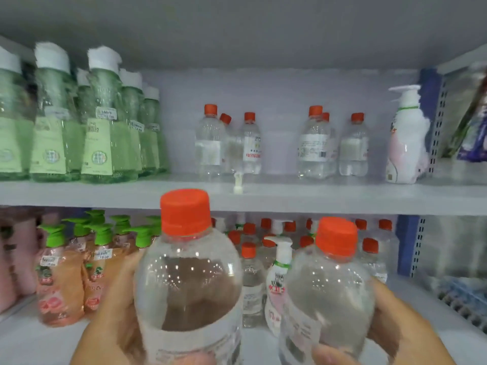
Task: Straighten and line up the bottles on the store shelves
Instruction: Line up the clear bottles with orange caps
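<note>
Restocking step, it seems: the left hand point(113, 306) grips one clear bottle point(188, 280) and the right hand point(403, 320) another point(326, 293), both upright below the upper shelf point(263, 197). Next likely calls for setting them beside the red-capped group point(332, 146) there.

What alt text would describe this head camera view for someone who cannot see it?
Each hand grips a clear red-capped bottle, left hand on the left bottle, right hand on the right bottle, before store shelves of clear, green and orange bottles.
</note>
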A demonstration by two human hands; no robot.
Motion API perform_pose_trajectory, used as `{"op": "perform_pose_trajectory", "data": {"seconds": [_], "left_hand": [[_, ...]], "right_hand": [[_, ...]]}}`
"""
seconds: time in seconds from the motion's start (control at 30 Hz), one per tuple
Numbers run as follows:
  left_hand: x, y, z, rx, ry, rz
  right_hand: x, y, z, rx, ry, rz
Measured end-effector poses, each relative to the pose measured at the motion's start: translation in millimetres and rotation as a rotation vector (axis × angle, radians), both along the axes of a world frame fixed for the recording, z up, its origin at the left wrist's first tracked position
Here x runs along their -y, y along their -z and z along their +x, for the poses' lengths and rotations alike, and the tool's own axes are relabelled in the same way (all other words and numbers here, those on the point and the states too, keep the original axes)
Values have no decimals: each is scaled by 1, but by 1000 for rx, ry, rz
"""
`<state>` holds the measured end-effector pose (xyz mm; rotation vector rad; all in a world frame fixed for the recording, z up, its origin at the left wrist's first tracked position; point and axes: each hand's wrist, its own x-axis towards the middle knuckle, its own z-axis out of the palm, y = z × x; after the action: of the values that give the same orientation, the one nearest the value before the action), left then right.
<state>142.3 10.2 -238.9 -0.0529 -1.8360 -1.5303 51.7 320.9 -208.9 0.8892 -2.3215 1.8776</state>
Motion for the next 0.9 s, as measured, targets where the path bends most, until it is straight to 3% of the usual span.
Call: {"op": "perform_pose_trajectory", "data": {"seconds": [0.13, 0.27, 0.5, 0.63, 0.9], "left_hand": [[-50, -97, -10, -141, -192, -196], [-78, -173, -22, -257, -278, -300], [-50, -210, -71, 63, -661, -235], [-15, -203, -82, 284, -665, -181], [41, -212, -112, 466, -681, -329]], "right_hand": [[-35, -83, -5, -258, -141, -58], [-64, -155, -34, -418, 60, -21], [-87, -191, -133, -325, 222, 80], [-88, -187, -162, -296, 334, 210], [-68, -178, -179, -349, 477, 317]]}}
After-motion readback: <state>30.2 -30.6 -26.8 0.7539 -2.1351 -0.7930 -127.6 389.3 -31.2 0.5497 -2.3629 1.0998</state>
